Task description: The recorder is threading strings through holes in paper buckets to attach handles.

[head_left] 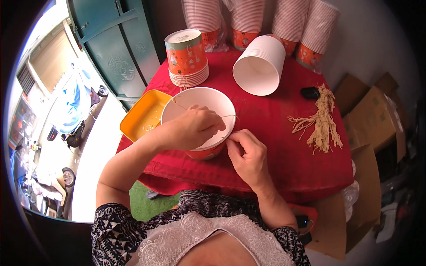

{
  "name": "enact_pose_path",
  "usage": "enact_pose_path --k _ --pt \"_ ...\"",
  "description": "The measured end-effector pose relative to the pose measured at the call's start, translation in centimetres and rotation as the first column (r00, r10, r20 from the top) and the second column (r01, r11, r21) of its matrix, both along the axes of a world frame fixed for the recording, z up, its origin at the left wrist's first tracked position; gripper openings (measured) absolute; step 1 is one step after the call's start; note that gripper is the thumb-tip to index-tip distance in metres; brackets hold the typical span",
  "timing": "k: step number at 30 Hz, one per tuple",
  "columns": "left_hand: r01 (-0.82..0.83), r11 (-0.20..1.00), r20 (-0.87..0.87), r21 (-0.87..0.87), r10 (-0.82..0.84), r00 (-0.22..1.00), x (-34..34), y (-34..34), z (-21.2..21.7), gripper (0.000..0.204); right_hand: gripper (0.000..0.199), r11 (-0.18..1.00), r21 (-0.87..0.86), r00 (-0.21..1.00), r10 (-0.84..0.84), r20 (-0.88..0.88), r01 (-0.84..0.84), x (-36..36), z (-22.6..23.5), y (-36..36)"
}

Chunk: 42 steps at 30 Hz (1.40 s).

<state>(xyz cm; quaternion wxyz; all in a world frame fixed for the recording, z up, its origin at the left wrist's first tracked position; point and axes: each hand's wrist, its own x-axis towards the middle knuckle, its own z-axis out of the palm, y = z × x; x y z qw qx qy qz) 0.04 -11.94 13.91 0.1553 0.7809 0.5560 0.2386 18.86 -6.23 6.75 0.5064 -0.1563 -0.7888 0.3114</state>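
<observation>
A paper bucket (205, 94), white inside and orange-red outside, stands upright near the front of the red-covered table. Over its mouth is my left hand (199, 126), fingers closed in a pinch on a thin beige cord (228, 116). One stretch of the cord reaches the bucket's right rim; another trails behind the hand. My right hand (248, 153) is closed against the outside of the bucket, just under the right rim, thumb and forefinger together. What those fingertips pinch is hidden.
A yellow tray (144, 116) with small pale bits touches the bucket's left. Behind stand upturned stacked buckets (186, 57) and a white bucket stack on its side (259, 66). At right lie a cord bundle (326, 122) and a black object (310, 92). Cardboard boxes (370, 119) stand beyond.
</observation>
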Motion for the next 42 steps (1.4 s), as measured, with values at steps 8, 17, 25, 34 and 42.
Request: enact_pose_path --k 8,17,25,34,42 --pt "0.085 0.991 -0.065 -0.099 -0.092 0.994 0.2 -0.1 0.4 0.019 0.008 1.0 -0.017 1.0 -0.02 0.019 0.02 -0.1 0.0 -0.5" --pt "-0.058 0.985 -0.001 -0.16 0.059 0.998 0.7 0.0 1.1 0.018 0.006 0.997 -0.08 1.0 -0.015 0.007 0.016 0.1 -0.2 -0.4" --pt "0.09 0.993 -0.046 0.075 -0.086 0.995 0.0 0.0 -0.2 0.018 0.007 0.999 -0.028 0.999 -0.03 0.017 0.031 -0.2 -0.6 -0.6" --pt "0.006 0.99 -0.053 -0.138 -0.013 0.998 0.6 0.3 0.6 0.018 0.009 0.995 0.062 0.997 -0.073 0.018 0.072 -0.2 -0.9 -0.6" --pt "-0.081 0.982 0.149 -0.171 0.107 0.983 0.4 0.2 0.6 0.021 0.008 0.999 -0.01 0.998 -0.053 0.015 0.053 -0.3 -0.7 -0.6"
